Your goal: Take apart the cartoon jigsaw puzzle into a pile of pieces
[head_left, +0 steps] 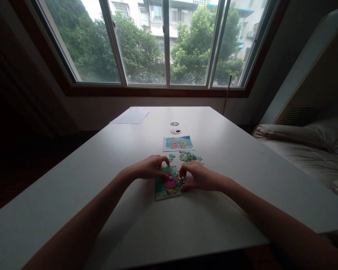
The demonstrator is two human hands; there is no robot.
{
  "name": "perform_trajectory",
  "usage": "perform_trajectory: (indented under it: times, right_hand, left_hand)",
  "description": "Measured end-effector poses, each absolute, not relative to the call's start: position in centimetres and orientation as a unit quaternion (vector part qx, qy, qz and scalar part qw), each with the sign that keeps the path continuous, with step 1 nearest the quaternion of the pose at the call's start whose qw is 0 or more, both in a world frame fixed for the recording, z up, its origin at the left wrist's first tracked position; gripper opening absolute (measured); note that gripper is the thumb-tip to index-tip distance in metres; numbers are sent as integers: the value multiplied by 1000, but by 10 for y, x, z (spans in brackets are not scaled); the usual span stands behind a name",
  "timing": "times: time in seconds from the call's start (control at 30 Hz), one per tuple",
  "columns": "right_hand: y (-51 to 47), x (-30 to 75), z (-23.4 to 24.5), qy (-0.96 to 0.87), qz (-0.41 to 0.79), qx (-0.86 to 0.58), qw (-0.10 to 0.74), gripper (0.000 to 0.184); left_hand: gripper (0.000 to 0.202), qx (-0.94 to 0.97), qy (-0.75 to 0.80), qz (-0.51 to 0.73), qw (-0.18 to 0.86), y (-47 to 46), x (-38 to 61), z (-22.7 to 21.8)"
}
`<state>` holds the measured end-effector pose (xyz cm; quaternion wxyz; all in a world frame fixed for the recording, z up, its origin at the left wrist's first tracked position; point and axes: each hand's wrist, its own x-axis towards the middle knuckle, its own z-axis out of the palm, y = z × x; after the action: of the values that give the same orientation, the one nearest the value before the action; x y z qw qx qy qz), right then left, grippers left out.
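Note:
A partly assembled jigsaw puzzle (171, 187) lies on the white table, showing a pink cartoon figure on green. My left hand (149, 167) braces it, thumb on its face and curled index finger at its far edge. At its right edge, my right hand (198, 177) has thumb and index finger bent around what looks like a small dark green jigsaw piece; the fingers partly hide it. Just beyond my hands is a pile of loose jigsaw pieces (189, 156), with a few more pieces (171, 156) to its left. Behind them lies a printed reference picture (178, 143) with pink and yellow cartoon figures.
Two small round flat items (175, 131) lie farther up the white table (124, 232). A paper sheet (131, 116) rests at the far left corner. A pale sofa (295, 146) stands to the right, and a thin stick (227, 93) leans near the window.

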<state>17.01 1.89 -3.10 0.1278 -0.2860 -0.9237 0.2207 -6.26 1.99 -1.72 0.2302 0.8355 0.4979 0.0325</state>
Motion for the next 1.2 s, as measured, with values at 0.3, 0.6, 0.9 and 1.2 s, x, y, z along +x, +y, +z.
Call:
perform_trajectory:
  times: [0.3, 0.6, 0.9, 1.2]
  right_hand:
    - [20, 170, -30, -891, 281, -306, 182, 15]
    - [33, 184, -28, -915, 166, -309, 200, 20]
    - [18, 176, -22, -930, 230, -278, 63, 21]
    - [22, 178, -21, -909, 288, -290, 81, 14]
  left_hand:
    - [49, 834, 498, 28, 234, 20, -62, -16]
    - [49, 834, 497, 30, 238, 19, -61, -16]
    - [46, 834, 494, 38, 242, 20, -63, -20]
    - [45, 838, 490, 39, 239, 19, -61, -18]
